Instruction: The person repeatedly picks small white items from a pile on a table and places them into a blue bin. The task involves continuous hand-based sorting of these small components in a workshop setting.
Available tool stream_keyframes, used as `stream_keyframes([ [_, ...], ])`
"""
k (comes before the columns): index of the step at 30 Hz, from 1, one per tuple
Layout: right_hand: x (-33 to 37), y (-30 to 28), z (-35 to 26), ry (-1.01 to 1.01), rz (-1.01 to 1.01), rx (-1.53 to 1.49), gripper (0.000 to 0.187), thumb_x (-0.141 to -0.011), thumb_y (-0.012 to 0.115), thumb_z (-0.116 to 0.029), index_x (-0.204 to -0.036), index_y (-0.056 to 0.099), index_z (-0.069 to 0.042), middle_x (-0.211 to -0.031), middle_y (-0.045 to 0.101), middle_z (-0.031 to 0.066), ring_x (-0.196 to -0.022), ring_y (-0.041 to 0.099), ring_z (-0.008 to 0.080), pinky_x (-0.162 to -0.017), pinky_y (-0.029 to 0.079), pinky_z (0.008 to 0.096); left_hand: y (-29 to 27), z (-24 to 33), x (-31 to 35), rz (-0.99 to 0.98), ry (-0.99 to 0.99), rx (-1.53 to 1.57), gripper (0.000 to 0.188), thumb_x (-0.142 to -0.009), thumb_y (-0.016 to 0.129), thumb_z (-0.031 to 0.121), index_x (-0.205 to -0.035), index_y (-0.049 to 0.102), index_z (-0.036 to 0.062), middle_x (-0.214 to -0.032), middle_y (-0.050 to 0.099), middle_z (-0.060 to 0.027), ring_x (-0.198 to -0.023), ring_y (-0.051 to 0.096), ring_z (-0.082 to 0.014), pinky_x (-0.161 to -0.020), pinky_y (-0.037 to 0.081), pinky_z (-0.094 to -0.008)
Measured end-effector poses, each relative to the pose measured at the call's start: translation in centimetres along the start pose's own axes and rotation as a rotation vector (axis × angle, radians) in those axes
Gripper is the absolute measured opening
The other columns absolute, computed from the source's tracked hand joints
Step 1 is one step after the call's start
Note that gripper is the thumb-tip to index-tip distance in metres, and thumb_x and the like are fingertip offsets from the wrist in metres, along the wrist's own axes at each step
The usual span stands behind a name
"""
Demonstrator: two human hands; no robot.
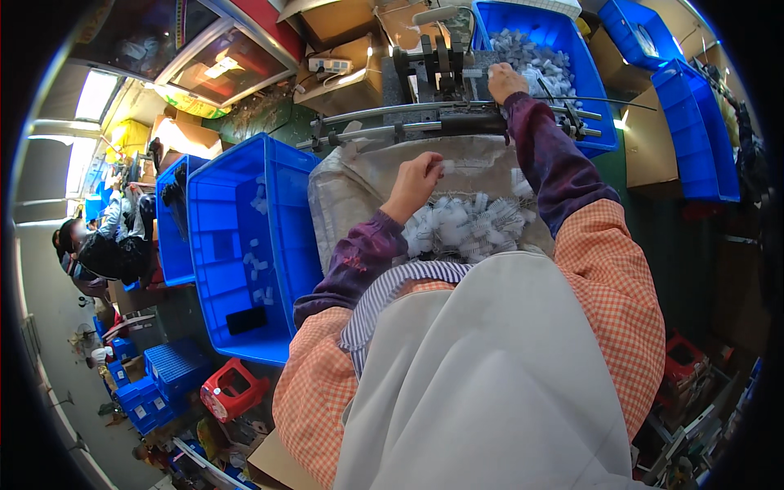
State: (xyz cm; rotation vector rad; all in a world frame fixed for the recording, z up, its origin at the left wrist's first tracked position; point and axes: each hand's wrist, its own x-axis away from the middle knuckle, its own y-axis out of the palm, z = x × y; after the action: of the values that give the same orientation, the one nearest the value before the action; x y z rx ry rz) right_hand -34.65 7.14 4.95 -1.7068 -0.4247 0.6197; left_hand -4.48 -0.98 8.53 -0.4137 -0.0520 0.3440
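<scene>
My left hand pinches a small translucent plastic piece between thumb and fingertips, above the cloth. Below it, many similar clear-white ribbed pieces lie heaped on a grey-beige cloth in front of me. My right hand reaches forward to the right side of a dark metal bench machine, its fingers closed together. A small whitish ribbed piece sits on the machine just left of those fingertips. What the right fingertips grip is too small to make out.
Behind the right hand, a blue bin holds many grey-white pieces. Metal rails cross the machine's front. At my left stands a large blue crate with several loose pieces and a black flat object. A red stool stands behind it.
</scene>
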Motion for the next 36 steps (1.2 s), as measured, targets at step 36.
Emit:
stream_keyframes([
  [36,0.1,1.0,-2.0,-0.181,0.143,-0.001,0.015,-0.08,0.051,-0.021,-0.092,0.058,-0.015,-0.099,0.06,0.0032,-0.101,0.049,0.0239,-0.084,0.035,0.0392,2.7,-5.2,-2.8,-0.044,-0.1,-0.791,0.048,-0.075,0.064,0.026,-0.115,0.044,0.0099,-0.105,0.054,-0.013,-0.099,0.054,-0.0312,-0.081,0.045,-0.0423],
])
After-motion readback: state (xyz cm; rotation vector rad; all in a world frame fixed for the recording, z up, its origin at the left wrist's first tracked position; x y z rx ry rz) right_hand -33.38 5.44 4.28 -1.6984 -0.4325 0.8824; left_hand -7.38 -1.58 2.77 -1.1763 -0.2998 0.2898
